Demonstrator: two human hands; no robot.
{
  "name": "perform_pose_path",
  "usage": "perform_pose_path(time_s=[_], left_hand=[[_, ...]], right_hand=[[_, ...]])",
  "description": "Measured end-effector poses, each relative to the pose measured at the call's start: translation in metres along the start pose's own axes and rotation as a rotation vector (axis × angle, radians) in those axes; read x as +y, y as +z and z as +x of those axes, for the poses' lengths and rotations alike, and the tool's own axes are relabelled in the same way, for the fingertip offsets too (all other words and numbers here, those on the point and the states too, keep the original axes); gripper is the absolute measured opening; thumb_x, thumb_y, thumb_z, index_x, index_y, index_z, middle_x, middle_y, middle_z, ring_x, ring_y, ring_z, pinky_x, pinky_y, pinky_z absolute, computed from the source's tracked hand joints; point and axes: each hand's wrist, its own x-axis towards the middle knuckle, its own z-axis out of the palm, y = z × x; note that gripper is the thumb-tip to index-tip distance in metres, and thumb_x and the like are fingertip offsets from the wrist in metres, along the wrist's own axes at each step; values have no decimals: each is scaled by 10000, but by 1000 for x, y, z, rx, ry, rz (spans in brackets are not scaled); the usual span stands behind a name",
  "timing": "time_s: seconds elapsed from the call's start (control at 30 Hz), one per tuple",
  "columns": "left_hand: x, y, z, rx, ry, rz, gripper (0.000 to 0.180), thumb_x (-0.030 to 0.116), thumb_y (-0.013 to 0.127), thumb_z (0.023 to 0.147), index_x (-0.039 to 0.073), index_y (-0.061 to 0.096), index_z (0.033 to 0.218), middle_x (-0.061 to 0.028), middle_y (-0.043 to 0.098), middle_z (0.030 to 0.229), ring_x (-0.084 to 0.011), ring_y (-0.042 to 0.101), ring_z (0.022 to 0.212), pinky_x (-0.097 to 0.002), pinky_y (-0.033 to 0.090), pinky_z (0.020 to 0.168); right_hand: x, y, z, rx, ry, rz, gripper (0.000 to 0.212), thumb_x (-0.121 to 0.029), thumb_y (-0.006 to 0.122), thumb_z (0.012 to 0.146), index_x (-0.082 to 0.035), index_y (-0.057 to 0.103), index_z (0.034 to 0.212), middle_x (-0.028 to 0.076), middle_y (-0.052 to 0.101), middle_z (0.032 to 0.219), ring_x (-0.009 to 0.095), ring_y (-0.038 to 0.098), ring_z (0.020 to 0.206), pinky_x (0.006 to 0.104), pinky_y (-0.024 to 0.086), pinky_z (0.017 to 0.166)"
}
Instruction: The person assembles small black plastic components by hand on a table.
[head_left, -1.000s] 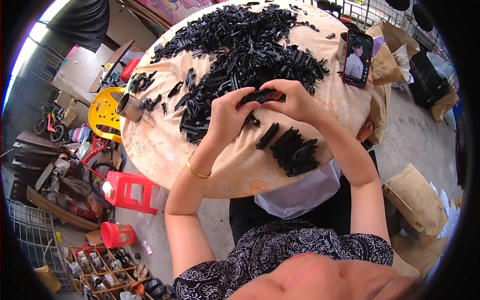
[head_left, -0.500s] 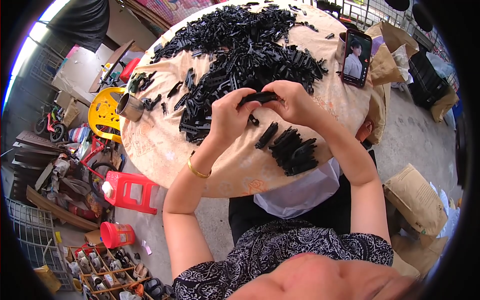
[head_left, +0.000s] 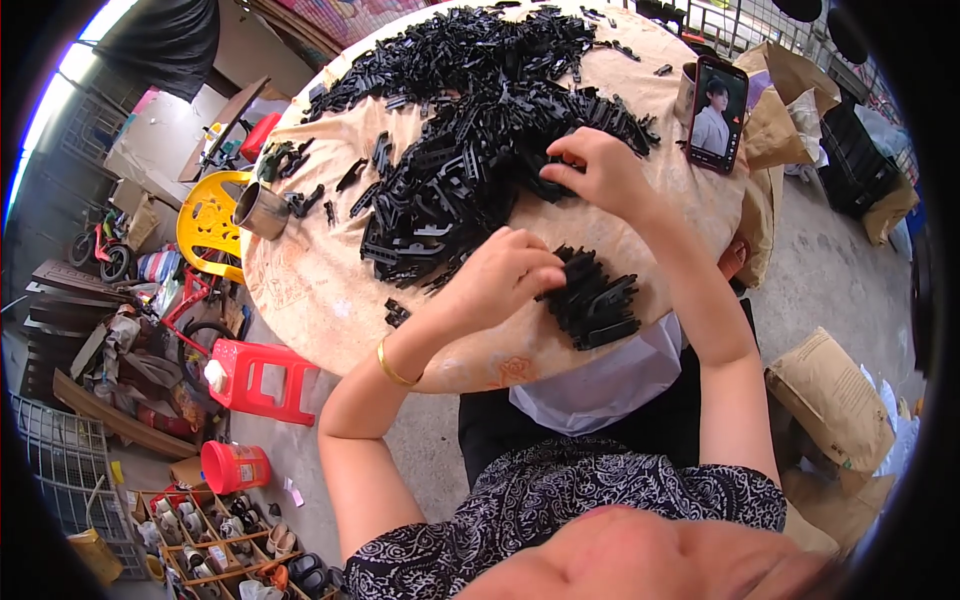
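Long, narrow black plastic parts lie in a big heap [head_left: 470, 150] across the table. A small stack of black parts [head_left: 597, 305], laid side by side, sits by the table's near edge. My left hand [head_left: 505, 278] is at the left side of this stack. Its fingers are closed at the end of a black plastic part, mostly hidden by the hand. Over the near right edge of the heap, my right hand [head_left: 598, 172] has thumb and forefinger apart, close to loose parts; nothing shows held in it.
A cloth-covered round table [head_left: 330, 315] holds a metal cup [head_left: 262, 211] at left. A phone [head_left: 714, 115] leans against another cup at right. A yellow chair [head_left: 208, 225] and a red stool [head_left: 262, 382] stand left; paper sacks [head_left: 830, 400] stand right.
My hands have parted from the black plastic part they both held. The left came down to the small stack; the right moved up and away to the heap's edge.
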Motion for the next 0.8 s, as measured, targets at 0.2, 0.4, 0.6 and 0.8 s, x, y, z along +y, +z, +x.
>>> perform_pose_path(time_s=[0.2, 0.4, 0.6, 0.8], left_hand=[[-32, -6, 52, 432, -152, 643, 229, 127, 674, 749, 33, 613, 949, -119, 579, 941, -308, 532, 905, -365, 449, 811], [-57, -11, 70, 362, -186, 659, 272, 147, 682, 746, 41, 586, 977, -129, 578, 924, -317, 537, 919, -385, 468, 767], [-50, -17, 63, 655, -130, -101, 209, 128, 598, 863, 13, 562, 1033, -112, 603, 789, -208, 586, 668, -292, 470, 640], [-42, -21, 41, 401, -440, -483, 317, 132, 656, 841, -1, 590, 1121, 1, 558, 778, -47, 501, 582, -187, 415, 519]], right_hand=[[-5, 30, 0, 92, -167, -314, 373, -329, 680, 757, -63, 620, 1011, 80, 563, 925, 261, 538, 901, 346, 474, 754], [-2, 21, -1, -16, 26, -363, 320, -107, 670, 732, -64, 603, 1042, 98, 584, 904, 274, 566, 910, 358, 481, 767], [-6, 8, 5, 117, 200, -67, 284, -46, 582, 730, -39, 621, 1011, 103, 619, 867, 250, 606, 776, 343, 500, 685], [-6, 5, 3, 176, 86, 380, 253, 18, 562, 758, 6, 626, 1002, 103, 615, 874, 162, 598, 741, 260, 486, 659]])
